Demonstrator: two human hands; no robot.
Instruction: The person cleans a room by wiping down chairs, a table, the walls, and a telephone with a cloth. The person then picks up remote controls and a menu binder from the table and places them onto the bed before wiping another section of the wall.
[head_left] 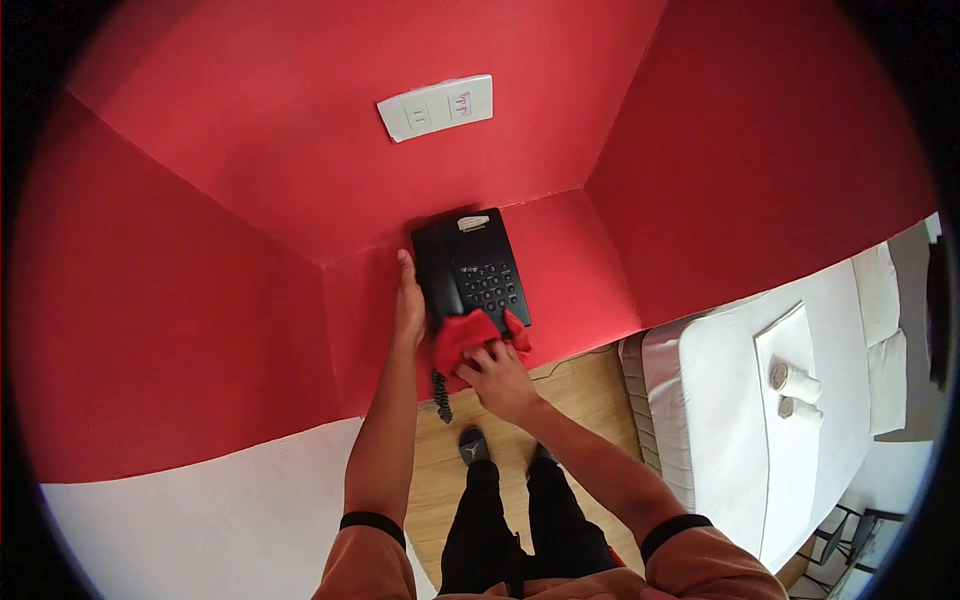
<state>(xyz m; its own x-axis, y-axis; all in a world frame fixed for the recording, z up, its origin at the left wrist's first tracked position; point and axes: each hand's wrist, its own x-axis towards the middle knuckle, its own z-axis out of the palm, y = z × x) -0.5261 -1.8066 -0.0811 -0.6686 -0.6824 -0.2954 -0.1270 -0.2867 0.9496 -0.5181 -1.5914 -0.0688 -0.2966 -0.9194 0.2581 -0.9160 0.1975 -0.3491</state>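
Observation:
A black desk telephone (490, 250) with a keypad sits on the red shelf (570, 250) of a wall niche. My right hand (497, 380) grips a red cloth (463, 335) against the phone's near end, its fingers bent into the fabric. Along the phone's left side, by the handset, my left hand (408, 305) is held upright with its fingers stretched out. It seems to touch the phone's edge, and nothing shows in it. The coiled cord (441, 396) hangs over the shelf's front edge, below the cloth.
A white outlet plate (437, 107) is fixed to the red back wall above the phone. Red side walls (760, 150) enclose the niche. To the right stands a bed (720, 400) with rolled white towels (795, 382) and pillows (887, 380). Wooden flooring (590, 400) lies below.

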